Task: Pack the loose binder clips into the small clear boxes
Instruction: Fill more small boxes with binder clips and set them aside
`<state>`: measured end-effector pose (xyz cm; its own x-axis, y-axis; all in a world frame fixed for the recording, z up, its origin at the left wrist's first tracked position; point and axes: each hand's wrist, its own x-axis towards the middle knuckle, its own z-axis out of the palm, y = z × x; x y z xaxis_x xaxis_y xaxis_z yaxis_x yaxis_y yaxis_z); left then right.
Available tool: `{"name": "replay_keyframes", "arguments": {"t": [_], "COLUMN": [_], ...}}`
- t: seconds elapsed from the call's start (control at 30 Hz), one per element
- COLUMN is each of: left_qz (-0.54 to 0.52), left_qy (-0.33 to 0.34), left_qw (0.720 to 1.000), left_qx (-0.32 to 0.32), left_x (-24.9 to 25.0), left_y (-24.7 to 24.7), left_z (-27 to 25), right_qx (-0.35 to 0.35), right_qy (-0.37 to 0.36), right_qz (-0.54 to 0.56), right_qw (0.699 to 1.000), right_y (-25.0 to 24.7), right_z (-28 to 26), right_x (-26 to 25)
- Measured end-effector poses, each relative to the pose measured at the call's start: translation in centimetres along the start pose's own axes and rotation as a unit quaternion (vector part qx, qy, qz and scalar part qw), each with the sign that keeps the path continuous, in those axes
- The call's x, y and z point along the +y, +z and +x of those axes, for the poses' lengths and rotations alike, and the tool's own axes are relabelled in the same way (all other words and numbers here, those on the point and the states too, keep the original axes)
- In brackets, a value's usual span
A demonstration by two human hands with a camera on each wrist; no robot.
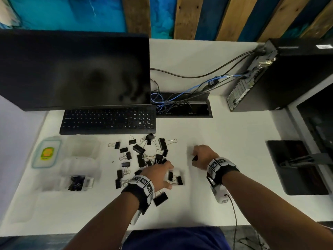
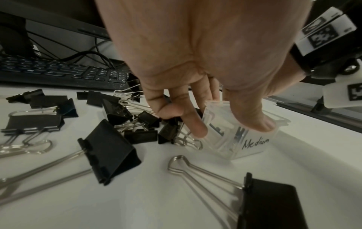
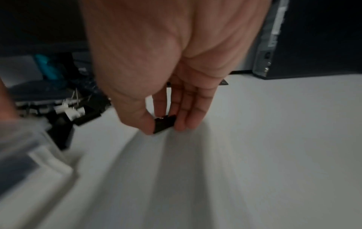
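Mid-packing: left hand (image 2: 195, 65) grip curled round small clear plastic box marked "Medium" (image 2: 240, 139) on white desk (image 1: 225, 141). Right hand (image 3: 172, 86) grip pinches small black binder clip (image 3: 164, 124). Next: likely drop clip into box.

Clips (image 1: 142, 156) scattered on desk (image 1: 225, 134) in front of keyboard (image 1: 108, 119), monitor (image 1: 73, 69) behind it. Left of clips, boxes (image 1: 79, 168) and lid (image 1: 46, 152). Tower (image 1: 281, 76) far right, behind pad (image 1: 297, 166). Cables (image 1: 180, 98) between monitor and tower.
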<state>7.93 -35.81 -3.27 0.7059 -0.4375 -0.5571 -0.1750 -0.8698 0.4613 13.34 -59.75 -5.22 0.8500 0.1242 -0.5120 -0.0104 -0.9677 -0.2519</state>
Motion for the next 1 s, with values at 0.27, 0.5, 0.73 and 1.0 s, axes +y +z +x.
{"name": "replay_keyframes", "arguments": {"t": [0.27, 0.5, 0.73, 1.0], "left_qz": [0.012, 0.026, 0.030, 0.026], "left_qy": [0.030, 0.049, 0.060, 0.064], "left_qw": [0.999, 0.998, 0.998, 0.998], "left_qx": [-0.003, 0.004, 0.008, 0.004], "left_x": [-0.4, -0.5, -0.8, -1.0], "left_y": [-0.1, -0.1, -0.1, -0.2], "left_z": [-0.1, 0.0, 0.0, -0.1], "right_qx": [-0.018, -0.072, -0.063, -0.015], "right_qy": [-0.029, -0.026, 0.006, -0.050], "right_qz": [0.223, 0.132, 0.053, 0.007], "right_qw": [0.974, 0.988, 0.997, 0.999], "right_y": [0.4, 1.7, 1.6, 2.4], "right_z": [-6.3, -7.8, -6.7, -6.4], "right_x": [-3.4, -6.4, -8.6, -7.0]}}
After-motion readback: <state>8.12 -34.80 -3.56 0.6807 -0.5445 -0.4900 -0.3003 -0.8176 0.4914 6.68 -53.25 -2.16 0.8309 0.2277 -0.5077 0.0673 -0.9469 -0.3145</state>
